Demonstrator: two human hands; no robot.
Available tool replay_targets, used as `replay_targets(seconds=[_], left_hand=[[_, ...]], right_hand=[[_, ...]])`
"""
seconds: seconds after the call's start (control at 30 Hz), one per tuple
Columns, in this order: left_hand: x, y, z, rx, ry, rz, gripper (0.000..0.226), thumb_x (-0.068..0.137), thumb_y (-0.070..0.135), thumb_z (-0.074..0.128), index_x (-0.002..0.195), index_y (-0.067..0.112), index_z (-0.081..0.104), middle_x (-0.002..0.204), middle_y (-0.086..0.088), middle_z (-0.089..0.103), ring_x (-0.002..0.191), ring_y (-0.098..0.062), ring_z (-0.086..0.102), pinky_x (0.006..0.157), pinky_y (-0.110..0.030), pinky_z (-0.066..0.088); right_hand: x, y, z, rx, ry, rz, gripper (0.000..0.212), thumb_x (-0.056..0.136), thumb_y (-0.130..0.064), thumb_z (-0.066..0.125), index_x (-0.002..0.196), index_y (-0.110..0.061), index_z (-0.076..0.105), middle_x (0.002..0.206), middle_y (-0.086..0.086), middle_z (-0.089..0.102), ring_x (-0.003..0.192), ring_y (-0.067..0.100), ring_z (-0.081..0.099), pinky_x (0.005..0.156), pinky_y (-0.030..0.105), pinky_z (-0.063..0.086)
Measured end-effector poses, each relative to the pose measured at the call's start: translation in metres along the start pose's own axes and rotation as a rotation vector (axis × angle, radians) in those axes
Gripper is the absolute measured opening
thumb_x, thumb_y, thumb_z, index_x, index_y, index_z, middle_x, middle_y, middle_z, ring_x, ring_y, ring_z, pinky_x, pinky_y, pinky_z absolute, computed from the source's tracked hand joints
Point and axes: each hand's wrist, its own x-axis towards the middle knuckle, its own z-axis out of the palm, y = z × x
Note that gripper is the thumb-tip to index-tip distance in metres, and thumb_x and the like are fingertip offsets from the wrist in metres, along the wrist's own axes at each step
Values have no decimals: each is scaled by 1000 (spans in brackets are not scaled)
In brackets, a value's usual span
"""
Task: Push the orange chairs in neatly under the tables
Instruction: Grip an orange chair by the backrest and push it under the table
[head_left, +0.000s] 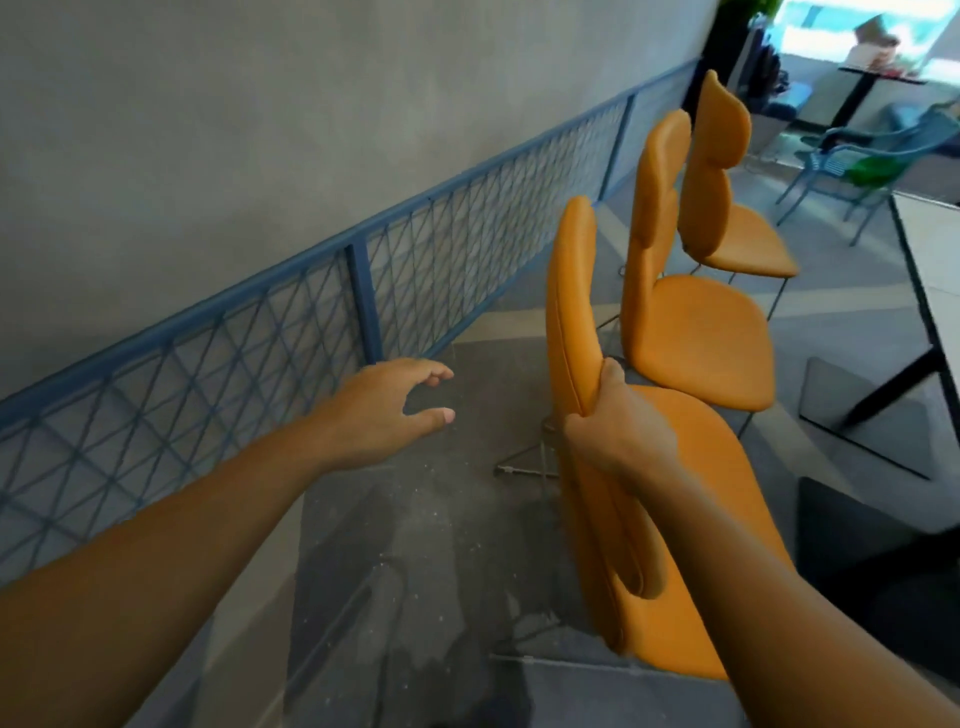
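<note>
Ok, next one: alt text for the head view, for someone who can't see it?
A person's right hand grips the backrest of the nearest orange chair, while the left hand hovers open beside it, holding nothing. A second orange chair and a third stand in a row beyond, between a blue railing and a white table at right.

A single head-worn wide-angle camera looks forward and down, close behind the row of orange chairs (696, 343).
</note>
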Motion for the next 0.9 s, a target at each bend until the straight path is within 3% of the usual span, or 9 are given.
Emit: replay_targets(seconds=[0.07, 0.17, 0.27, 0.6, 0.77, 0.9], left_hand=[[14, -6, -2, -9, -48, 53, 57, 89, 46, 61, 140, 27, 45, 139, 7, 51, 126, -6, 45, 99, -23, 33], [37, -6, -5, 8, -123, 140, 66, 88, 44, 63, 146, 28, 36, 148, 5, 42, 134, -10, 38, 105, -24, 29], [64, 1, -9, 45, -195, 233, 78, 85, 46, 67, 150, 30, 26, 155, 5, 31, 140, -13, 31, 113, -32, 28], [156, 34, 14, 385, -254, 497, 105, 73, 64, 67, 152, 39, 3, 163, 4, -3, 149, -25, 0, 117, -55, 19], [185, 43, 30, 421, -304, 591, 99, 70, 69, 65, 150, 44, 12, 163, 7, -3, 149, -29, -5, 117, -58, 14], [200, 39, 33, 377, -265, 698, 92, 61, 80, 58, 142, 45, 31, 160, 7, 17, 149, -27, -1, 116, -61, 7]], right_hand=[[0, -2, 2, -38, 26, 63, 61, 90, -37, 63, 137, -13, 33, 92, 7, 56, 79, 27, 59, 71, 46, 57], [-1, -3, 3, -52, 40, 102, 54, 86, -48, 70, 121, -17, 42, 92, 5, 58, 83, 29, 62, 76, 50, 58], [-3, -6, 2, -37, 38, 127, 57, 84, -52, 71, 121, -20, 43, 95, 4, 59, 85, 27, 63, 77, 50, 59], [1, -4, 5, -37, 58, 143, 60, 84, -56, 70, 126, -23, 44, 103, 5, 61, 89, 27, 62, 78, 48, 58], [-1, -5, 1, -22, 36, 135, 58, 88, -54, 68, 129, -21, 42, 102, 5, 61, 88, 26, 61, 78, 48, 58], [-3, -9, -1, -32, 30, 133, 57, 90, -51, 67, 131, -21, 42, 103, 4, 62, 92, 25, 61, 80, 48, 56]])
